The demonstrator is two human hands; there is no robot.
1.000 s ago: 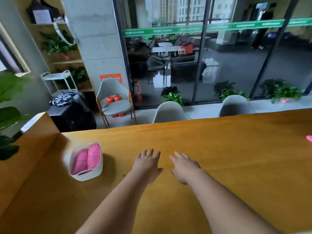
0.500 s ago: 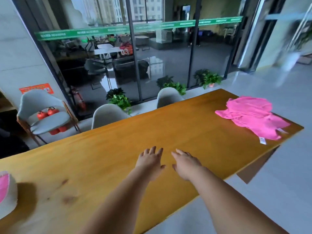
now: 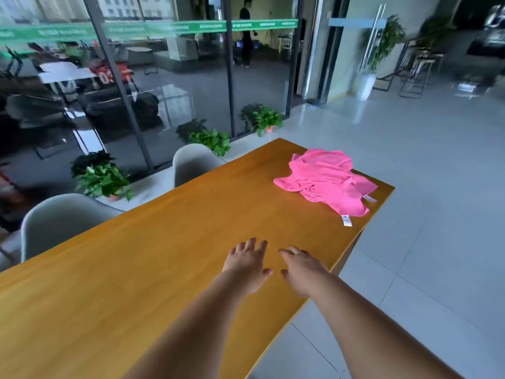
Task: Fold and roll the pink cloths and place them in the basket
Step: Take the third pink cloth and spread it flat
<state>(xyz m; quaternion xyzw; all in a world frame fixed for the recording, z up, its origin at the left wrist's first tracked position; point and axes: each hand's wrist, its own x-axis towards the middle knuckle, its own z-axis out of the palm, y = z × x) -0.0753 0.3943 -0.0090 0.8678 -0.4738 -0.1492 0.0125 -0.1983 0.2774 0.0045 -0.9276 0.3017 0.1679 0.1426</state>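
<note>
A loose heap of pink cloths (image 3: pixel 326 180) with white labels lies at the far right end of the long wooden table (image 3: pixel 153 250). My left hand (image 3: pixel 247 262) and my right hand (image 3: pixel 302 268) hover side by side over the table's middle, fingers spread and relaxed, holding nothing. Both hands are well short of the heap, which lies up and to the right of them. The basket is out of view.
Two grey chairs (image 3: pixel 61 220) (image 3: pixel 195 162) stand along the table's far side, with potted plants (image 3: pixel 105 181) behind them by a glass wall. The table's near edge and right end drop to a tiled floor (image 3: pixel 437 214). A person (image 3: pixel 246 34) stands beyond the glass.
The view has swung right: the basket with pink rolls has left the frame on the left and the pink heap has come nearer to centre. Both hands stay open and empty.
</note>
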